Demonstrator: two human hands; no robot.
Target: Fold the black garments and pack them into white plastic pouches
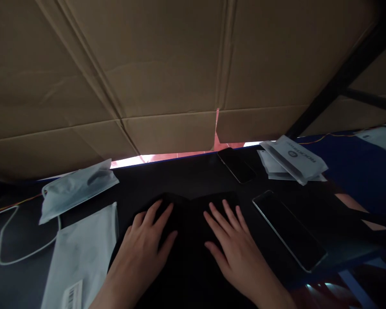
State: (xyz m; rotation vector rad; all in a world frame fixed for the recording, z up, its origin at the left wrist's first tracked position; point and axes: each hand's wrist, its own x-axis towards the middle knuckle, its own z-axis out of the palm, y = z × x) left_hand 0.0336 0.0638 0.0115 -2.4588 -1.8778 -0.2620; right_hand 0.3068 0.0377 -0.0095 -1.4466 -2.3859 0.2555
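Observation:
My left hand (146,238) lies spread on a black item (189,253), which looks like folded cloth against the dark table (167,178). Flat on the same black item rests my right hand (233,240), fingers apart and holding nothing. Dim light hides the item's exact shape. Beside my right hand lies a large phone (289,229) with a dark screen. A smaller dark phone (236,165) is farther back. Left of my left hand is a frosted zip bag (83,244) with a barcode label (72,296).
Another frosted bag (79,189) holds something unclear at the back left, near a white cable (28,259). Several white printed packets (292,159) are stacked at the back right. A cardboard wall (167,64) stands behind the table, with a black metal bar (337,86) at right.

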